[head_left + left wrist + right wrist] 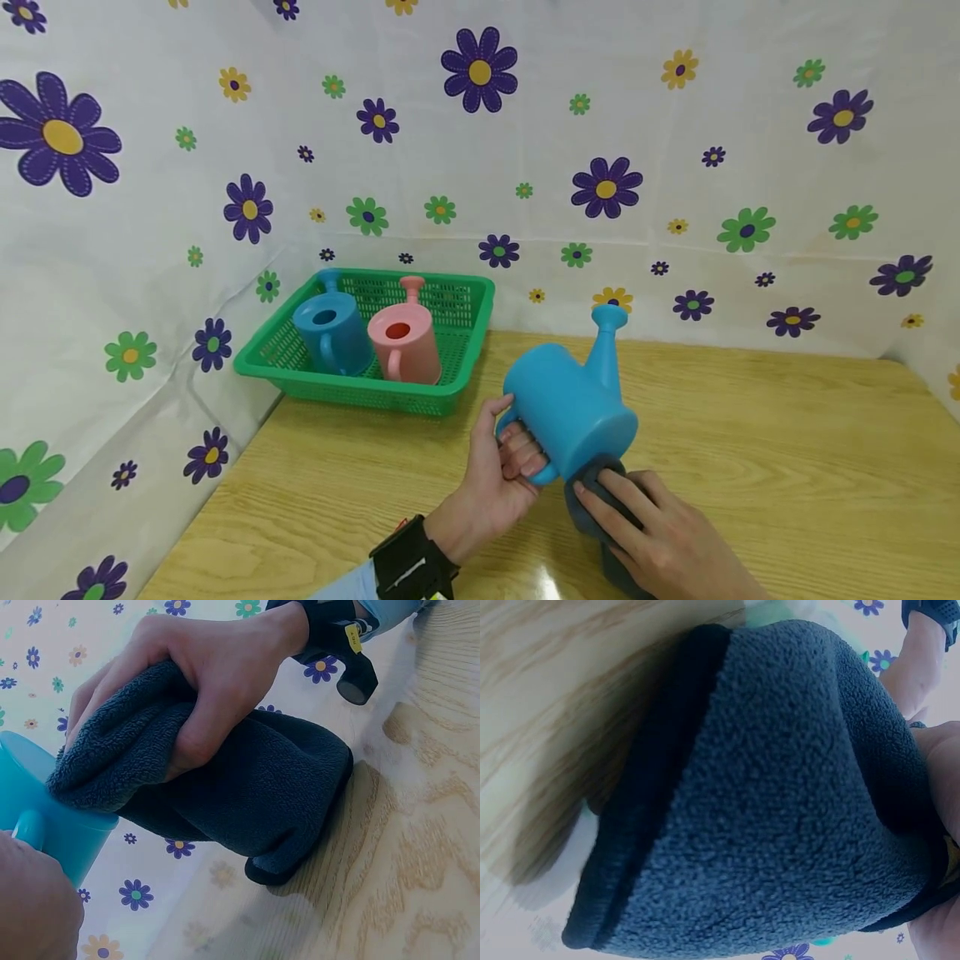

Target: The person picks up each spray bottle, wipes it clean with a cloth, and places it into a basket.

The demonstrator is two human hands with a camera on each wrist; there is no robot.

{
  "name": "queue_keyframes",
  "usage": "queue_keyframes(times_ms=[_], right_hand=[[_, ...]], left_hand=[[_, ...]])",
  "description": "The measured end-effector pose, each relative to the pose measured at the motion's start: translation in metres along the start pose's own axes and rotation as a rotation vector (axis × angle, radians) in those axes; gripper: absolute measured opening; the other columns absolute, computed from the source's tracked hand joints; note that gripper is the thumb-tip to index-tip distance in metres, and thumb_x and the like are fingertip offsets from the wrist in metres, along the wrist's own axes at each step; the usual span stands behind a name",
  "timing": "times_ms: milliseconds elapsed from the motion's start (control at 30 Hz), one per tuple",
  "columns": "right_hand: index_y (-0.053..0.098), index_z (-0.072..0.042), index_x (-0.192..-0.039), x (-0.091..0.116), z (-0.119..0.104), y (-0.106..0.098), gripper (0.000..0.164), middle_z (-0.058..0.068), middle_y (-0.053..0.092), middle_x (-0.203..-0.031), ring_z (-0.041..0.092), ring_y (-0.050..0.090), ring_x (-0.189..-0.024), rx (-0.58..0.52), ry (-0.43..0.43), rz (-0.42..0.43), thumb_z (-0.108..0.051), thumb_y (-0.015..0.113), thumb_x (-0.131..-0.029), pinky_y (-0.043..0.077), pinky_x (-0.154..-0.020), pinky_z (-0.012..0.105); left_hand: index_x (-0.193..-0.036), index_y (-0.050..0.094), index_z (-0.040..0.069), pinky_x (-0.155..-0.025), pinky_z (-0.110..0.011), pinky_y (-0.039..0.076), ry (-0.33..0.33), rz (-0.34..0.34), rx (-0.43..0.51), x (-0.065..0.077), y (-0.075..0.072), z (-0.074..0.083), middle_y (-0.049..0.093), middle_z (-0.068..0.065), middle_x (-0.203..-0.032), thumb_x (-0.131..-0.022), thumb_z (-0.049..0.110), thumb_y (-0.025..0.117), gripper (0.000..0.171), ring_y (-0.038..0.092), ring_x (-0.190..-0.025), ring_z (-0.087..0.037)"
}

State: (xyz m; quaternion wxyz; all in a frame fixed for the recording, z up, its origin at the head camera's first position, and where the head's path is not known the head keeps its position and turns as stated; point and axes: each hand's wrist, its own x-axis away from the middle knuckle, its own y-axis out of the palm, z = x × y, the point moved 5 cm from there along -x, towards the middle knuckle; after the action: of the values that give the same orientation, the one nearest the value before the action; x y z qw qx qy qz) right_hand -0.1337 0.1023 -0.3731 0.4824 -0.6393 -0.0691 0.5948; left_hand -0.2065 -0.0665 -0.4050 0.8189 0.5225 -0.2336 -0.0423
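A blue watering can (566,408) is tilted over the table, its spout pointing up and away. My left hand (498,467) grips it by the handle, fingers hooked through the loop. My right hand (660,533) holds a dark grey cloth (588,500) and presses it against the rim of the can's base. In the left wrist view, fingers and thumb of the right hand (217,675) pinch the bunched cloth (247,780), whose lower end hangs down toward the table. The cloth (772,795) fills most of the right wrist view.
At the back left of the wooden table (787,467) stands a green basket (360,392). Inside it are a blue watering can (348,333) and a pink watering can (416,342), both upright. A white flower-printed sheet (525,125) hangs behind and at the left.
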Motion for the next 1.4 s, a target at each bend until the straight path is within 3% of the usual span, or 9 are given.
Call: queue_keyframes(times_ms=[500,767,1033,1400], right_hand=[[0.071,-0.012,-0.120,0.002,-0.001,0.001,0.051,0.006,0.067,-0.109,0.019,0.061,-0.082,0.006,-0.017,0.029,-0.031,0.024,-0.112,0.054,-0.064,0.027],[0.069,-0.014,-0.127,0.005,0.008,-0.001,0.059,0.007,0.068,-0.114,0.021,0.062,-0.085,0.009,0.028,-0.064,-0.044,0.021,-0.108,0.059,-0.065,0.031],[0.072,-0.014,-0.123,0.007,0.015,-0.003,0.061,0.006,0.068,-0.112,0.021,0.061,-0.084,0.034,0.080,-0.024,-0.045,0.020,-0.111,0.058,-0.062,0.032],[0.072,-0.014,-0.124,0.010,0.026,-0.009,0.064,0.010,0.070,-0.114,0.025,0.062,-0.087,0.064,0.142,-0.035,-0.048,0.019,-0.109,0.060,-0.062,0.037]], left_hand=[[-0.060,0.032,0.022,-0.049,-0.018,0.028,0.006,0.014,-0.023,0.002,0.001,0.000,0.029,0.011,-0.046,-0.099,0.040,0.054,0.048,0.030,-0.040,-0.004],[-0.060,0.033,0.022,-0.048,-0.018,0.029,0.015,0.009,-0.010,0.002,0.000,0.001,0.029,0.010,-0.046,-0.099,0.039,0.054,0.048,0.030,-0.040,-0.004],[-0.060,0.032,0.022,-0.049,-0.019,0.029,0.010,-0.011,-0.006,0.004,-0.002,0.002,0.029,0.010,-0.047,-0.099,0.039,0.054,0.048,0.031,-0.040,-0.004],[-0.059,0.031,0.022,-0.050,-0.019,0.027,0.019,-0.006,-0.022,0.005,-0.005,0.003,0.029,0.010,-0.046,-0.099,0.039,0.053,0.048,0.031,-0.040,-0.004]])
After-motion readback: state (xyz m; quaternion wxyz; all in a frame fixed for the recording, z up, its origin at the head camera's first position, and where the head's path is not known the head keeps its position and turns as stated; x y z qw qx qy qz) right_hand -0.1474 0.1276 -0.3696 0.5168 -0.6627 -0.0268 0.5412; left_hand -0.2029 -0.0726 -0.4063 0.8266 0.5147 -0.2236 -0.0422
